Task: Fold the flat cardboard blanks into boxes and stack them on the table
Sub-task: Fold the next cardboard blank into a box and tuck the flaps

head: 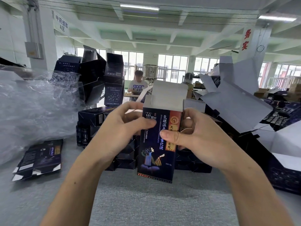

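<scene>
Two bare forearms reach in from the near edge; the left hand point(123, 128) and right hand point(200, 136) each grip the sides of a dark printed box point(156, 157), thumbs pinching its front. It stands upright over the grey table point(146, 201), white top flap open, before stacked folded boxes point(94, 115). Flat blanks point(40, 157) lie left, beside crumpled plastic wrap point(32, 103)

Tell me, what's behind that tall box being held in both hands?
Low stacks of dark folded boxes sit on the table behind the box, showing on either side. Farther back, a seated person works. The box, left hand and right hand hide the stacks' middle.
</scene>
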